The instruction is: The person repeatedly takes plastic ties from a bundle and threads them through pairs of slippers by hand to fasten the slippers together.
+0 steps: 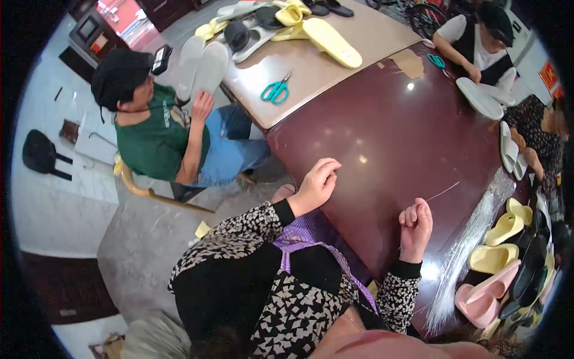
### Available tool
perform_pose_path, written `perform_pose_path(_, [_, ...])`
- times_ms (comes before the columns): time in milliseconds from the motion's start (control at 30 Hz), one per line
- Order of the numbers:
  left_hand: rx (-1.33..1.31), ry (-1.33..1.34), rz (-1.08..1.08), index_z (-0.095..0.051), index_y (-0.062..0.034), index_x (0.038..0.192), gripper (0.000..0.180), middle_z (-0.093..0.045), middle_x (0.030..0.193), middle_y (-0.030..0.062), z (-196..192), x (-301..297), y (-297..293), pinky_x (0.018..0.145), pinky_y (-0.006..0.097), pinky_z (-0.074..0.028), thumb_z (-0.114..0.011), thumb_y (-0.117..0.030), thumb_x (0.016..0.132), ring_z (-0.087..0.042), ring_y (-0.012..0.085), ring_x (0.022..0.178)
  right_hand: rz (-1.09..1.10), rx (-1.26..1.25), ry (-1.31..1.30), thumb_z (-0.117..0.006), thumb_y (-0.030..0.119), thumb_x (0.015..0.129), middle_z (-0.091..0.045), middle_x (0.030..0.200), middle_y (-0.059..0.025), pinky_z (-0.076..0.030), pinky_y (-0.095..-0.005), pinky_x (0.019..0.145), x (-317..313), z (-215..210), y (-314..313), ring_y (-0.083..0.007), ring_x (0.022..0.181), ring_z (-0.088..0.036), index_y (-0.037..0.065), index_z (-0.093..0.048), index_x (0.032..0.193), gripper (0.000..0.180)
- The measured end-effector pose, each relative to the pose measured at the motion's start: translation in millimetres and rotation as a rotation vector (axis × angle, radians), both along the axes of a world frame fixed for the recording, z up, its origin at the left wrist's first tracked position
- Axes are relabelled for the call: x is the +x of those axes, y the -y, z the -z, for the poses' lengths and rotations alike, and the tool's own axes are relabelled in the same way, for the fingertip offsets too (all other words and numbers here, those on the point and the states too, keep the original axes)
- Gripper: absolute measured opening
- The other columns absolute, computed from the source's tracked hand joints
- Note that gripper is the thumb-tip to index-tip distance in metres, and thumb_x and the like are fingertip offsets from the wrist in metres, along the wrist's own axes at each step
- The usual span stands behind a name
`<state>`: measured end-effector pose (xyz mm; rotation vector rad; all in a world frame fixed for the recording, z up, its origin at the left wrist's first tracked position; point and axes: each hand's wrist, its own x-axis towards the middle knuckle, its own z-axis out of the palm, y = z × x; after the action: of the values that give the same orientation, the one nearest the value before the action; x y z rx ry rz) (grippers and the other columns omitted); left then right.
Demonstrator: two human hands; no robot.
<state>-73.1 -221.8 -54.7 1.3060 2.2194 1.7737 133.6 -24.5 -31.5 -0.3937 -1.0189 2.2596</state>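
My left hand (315,186) is over the near-left edge of the dark red table (371,149). Its fingers are bent together, and whatever may be between them is too small to make out. Farther right, my right hand (417,228) is raised over the tabletop with its fingers curled closed. From its fingertips a thin clear strand (443,191) slants up to the right. Beside that hand lies a long bundle of similar clear strands (463,254), running along the right side of the table.
Yellow, pink and black slippers (502,258) crowd the right edge. Teal scissors (275,92) rest on the beige tabletop (326,84), below a slipper pile (287,27). A person in green (158,125) holds grey slippers on the left. Other people handle pale slippers (479,99) at the far right.
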Motion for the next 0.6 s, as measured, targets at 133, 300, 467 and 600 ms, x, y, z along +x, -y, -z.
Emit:
perform_pose_path(133, [0.014,-0.138,-0.015,-0.055,-0.0009,0.104,0.026,-0.056,0.103,0.0138,6,4,-5,0.072,0.035,-0.049,-0.055,0.006,0.078,-0.058,0.0273,0.085,0.009,-0.001,0.021,-0.051,0.02,0.096,-0.038,0.063,0.003,-0.034,-0.025,0.053,-1,4,-6,-0.0075,0.054,-0.034,0.002,-0.057,0.109,0.023])
perform_pose_path(300, [-0.016,-0.261,-0.03,-0.056,-0.001,0.102,0.025,-0.057,0.101,0.0141,4,7,-5,0.075,0.036,-0.048,-0.057,0.005,0.078,-0.058,0.0308,0.088,-0.015,0.002,0.023,-0.052,0.019,0.095,-0.038,0.063,0.003,-0.035,-0.0254,0.053,2,5,-8,-0.0077,0.054,-0.034,0.001,-0.057,0.109,0.024])
perform_pose_path(467, [-0.039,-0.288,-0.029,-0.056,-0.0016,0.103,0.026,-0.057,0.101,0.0142,1,6,-10,0.079,0.038,-0.047,-0.058,0.003,0.077,-0.057,0.0324,0.09,-0.015,0.001,0.004,-0.052,0.019,0.095,-0.037,0.063,0.0032,-0.034,-0.0253,0.053,3,8,-12,-0.0077,0.054,-0.034,0.001,-0.058,0.109,0.024])
perform_pose_path(600, [-0.045,-0.332,-0.042,-0.055,-0.0006,0.104,0.027,-0.057,0.1,0.0148,-5,7,-13,0.078,0.037,-0.048,-0.058,0.003,0.077,-0.058,0.0312,0.089,-0.005,-0.004,-0.003,-0.052,0.02,0.095,-0.037,0.062,0.0034,-0.034,-0.0251,0.053,1,4,-17,-0.0075,0.053,-0.034,0.001,-0.058,0.108,0.023])
